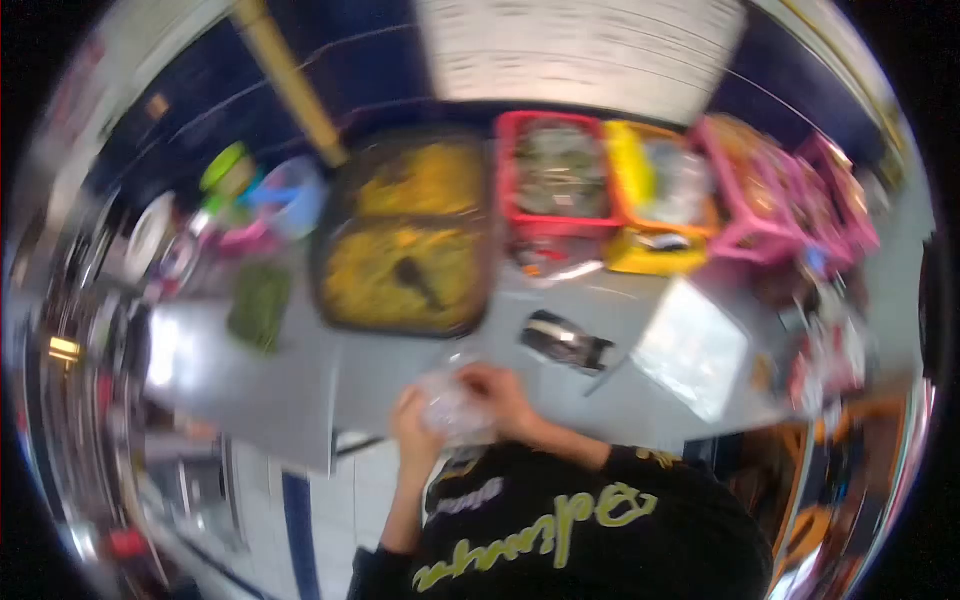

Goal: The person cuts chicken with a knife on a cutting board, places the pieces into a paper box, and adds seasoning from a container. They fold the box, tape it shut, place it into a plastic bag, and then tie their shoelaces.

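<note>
Close to my body, at the front edge of the metal counter, my left hand (413,420) and my right hand (502,395) are closed on a clear plastic bag (455,405). The left grips its left side, and the right pinches it from the upper right. Motion blur hides the bag's details and anything inside it. Just beyond my hands stands a dark two-part tray (330,305) with yellow food in both sections. A dark utensil (418,283) lies in the nearer section. To the right, a black and clear object (565,340) rests on the counter (390,365).
Along the back are a red basket (505,170), a yellow-orange basket (655,255) and pink baskets (745,225) with packed goods. White plastic sheets (690,345) lie at right. Green leaves (262,305) and a blue container (297,200) are at left.
</note>
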{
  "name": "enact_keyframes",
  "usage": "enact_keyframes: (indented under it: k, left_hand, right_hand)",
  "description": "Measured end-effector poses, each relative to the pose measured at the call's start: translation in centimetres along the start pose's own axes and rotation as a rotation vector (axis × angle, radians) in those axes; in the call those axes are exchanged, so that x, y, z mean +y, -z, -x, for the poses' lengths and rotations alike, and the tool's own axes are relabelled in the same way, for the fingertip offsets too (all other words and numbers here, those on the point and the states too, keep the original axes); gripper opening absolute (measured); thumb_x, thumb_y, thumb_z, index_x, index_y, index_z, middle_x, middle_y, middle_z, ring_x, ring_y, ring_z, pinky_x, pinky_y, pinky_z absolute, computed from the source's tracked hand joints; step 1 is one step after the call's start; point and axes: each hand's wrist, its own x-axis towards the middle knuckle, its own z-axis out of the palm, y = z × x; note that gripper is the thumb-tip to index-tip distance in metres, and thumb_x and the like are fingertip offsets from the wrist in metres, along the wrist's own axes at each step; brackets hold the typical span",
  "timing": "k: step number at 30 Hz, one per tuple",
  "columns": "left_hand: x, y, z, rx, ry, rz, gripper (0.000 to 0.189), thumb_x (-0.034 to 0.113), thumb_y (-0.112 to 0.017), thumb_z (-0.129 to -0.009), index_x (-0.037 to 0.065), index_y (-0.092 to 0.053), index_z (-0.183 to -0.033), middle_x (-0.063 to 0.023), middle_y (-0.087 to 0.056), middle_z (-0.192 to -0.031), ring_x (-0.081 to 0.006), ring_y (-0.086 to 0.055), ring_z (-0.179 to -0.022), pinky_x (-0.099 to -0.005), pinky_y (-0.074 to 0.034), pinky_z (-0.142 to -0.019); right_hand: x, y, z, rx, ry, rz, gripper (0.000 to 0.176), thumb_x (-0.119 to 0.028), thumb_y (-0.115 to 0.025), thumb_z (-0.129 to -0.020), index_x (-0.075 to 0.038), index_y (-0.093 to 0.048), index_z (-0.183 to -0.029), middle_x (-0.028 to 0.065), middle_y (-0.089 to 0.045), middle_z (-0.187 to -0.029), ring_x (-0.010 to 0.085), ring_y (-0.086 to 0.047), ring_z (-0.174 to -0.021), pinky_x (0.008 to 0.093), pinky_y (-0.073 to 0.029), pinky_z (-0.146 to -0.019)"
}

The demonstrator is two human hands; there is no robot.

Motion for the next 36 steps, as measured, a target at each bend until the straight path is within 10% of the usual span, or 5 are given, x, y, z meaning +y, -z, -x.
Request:
enact_keyframes:
  k: [7,11,18,23,36]
  left_hand:
    - [0.2,2.3,-2.2,-0.35,0.525,0.661,0.012,0.012,-0.061,-0.073,0.005,-0.059,-0.082,-0.0059,-0.057,-0.081,-0.023,-0.055,-0.077,-0.0337,-0.045,-0.066]
    - [2.7,1.9,-5.2,-0.559,-0.341,0.005,0.01,0.007,-0.061,-0.073,0.004,-0.058,-0.082,-0.0072,-0.056,-0.082,-0.0237,-0.055,-0.082,-0.0361,-0.044,-0.07]
    - [11.6,-8.1,-3.2,-1.188,0.238,0.974,0.014,0.006,-0.064,-0.07,0.004,-0.059,-0.082,-0.0091,-0.056,-0.093,-0.0265,-0.055,-0.087,-0.0392,-0.041,-0.081]
    - [26.0,-18.5,2.6,-0.97,-1.039,0.813,0.039,0.02,-0.07,-0.065,0.011,-0.061,-0.102,-0.0082,-0.052,-0.11,-0.0288,-0.049,-0.103,-0.0435,-0.034,-0.091]
    - [46.3,-55.1,11.7,-0.827,-0.665,0.351,0.083,0.035,-0.074,-0.07,0.01,-0.032,-0.137,-0.0277,-0.017,-0.14,-0.0452,-0.022,-0.126,-0.0538,-0.02,-0.102]
  right_hand:
    - [2.1,0.3,0.3,0.076,-0.291,-0.615,0.005,-0.005,-0.055,-0.086,-0.001,-0.058,-0.086,0.0064,-0.058,-0.081,0.0124,-0.056,-0.078,0.0267,-0.046,-0.069]
    - [3.9,-0.2,2.9,0.002,-0.163,-1.197,0.006,-0.005,-0.052,-0.089,-0.002,-0.056,-0.085,0.0074,-0.055,-0.081,0.0157,-0.055,-0.081,0.0272,-0.045,-0.076]
    - [-3.7,6.6,19.2,0.633,0.426,-0.032,0.049,-0.018,-0.065,-0.081,-0.006,-0.04,-0.122,0.0144,-0.049,-0.121,0.0262,-0.039,-0.123,0.0402,-0.032,-0.103]
    - [2.7,10.1,29.2,1.092,-0.204,1.192,0.047,-0.019,-0.062,-0.079,-0.006,-0.047,-0.122,0.014,-0.045,-0.129,0.0294,-0.039,-0.123,0.0399,-0.032,-0.102]
    - [8.7,51.9,56.7,1.93,-0.21,0.926,0.013,-0.005,-0.058,-0.074,0.003,-0.063,-0.082,0.021,-0.062,-0.084,0.0351,-0.058,-0.087,0.0406,-0.044,-0.078]
